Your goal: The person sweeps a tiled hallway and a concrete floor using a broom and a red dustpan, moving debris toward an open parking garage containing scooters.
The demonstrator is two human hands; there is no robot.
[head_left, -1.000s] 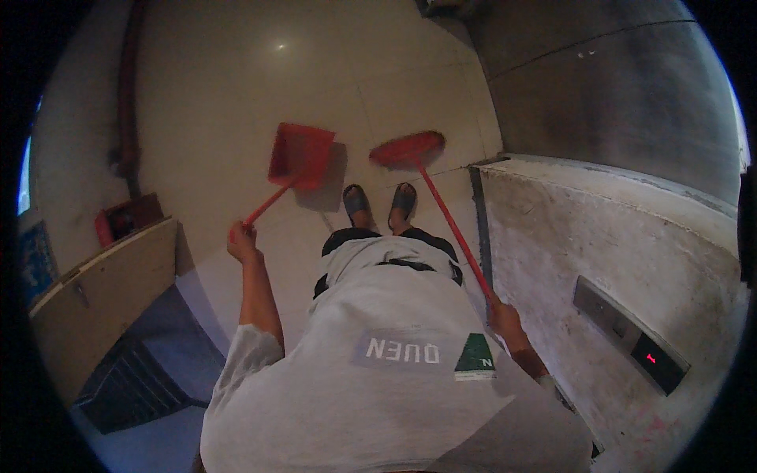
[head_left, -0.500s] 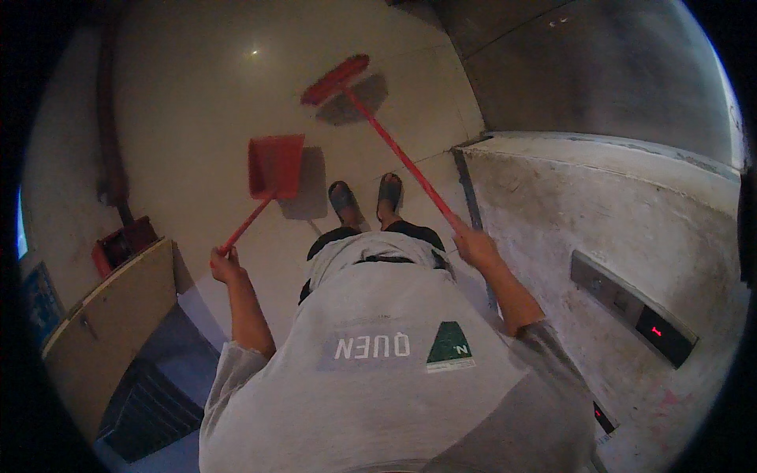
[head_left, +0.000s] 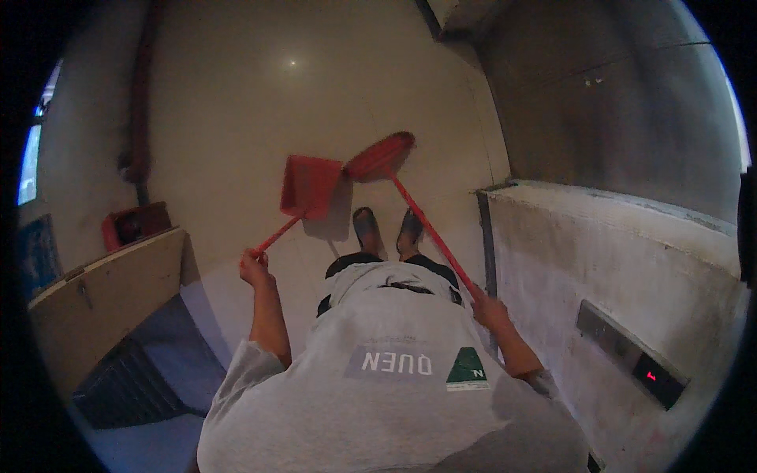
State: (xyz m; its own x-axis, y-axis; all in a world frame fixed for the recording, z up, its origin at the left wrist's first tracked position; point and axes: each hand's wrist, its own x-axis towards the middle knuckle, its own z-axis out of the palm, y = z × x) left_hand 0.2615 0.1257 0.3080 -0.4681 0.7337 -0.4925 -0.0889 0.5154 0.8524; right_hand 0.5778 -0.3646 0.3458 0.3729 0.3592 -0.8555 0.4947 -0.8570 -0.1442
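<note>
My left hand is closed round the handle end of a red dustpan. The dustpan's scoop hangs ahead of my feet, a little to the left, and casts a shadow on the floor. On the right, my right hand grips the long red stick of a broom. The broom's red head is tilted, ahead of my feet. Its left tip meets or overlaps the dustpan's right upper corner; whether they truly touch I cannot tell.
Pale floor spreads ahead. To the right are a dirty white wall with a lit panel and a dull metal door. At left stand a wooden board, a red box, a red pipe and dark steps.
The broom head has swung back toward me, beside the dustpan. My view has shifted, so the floor and walls sit lower and further right. Both hands keep their grips.
</note>
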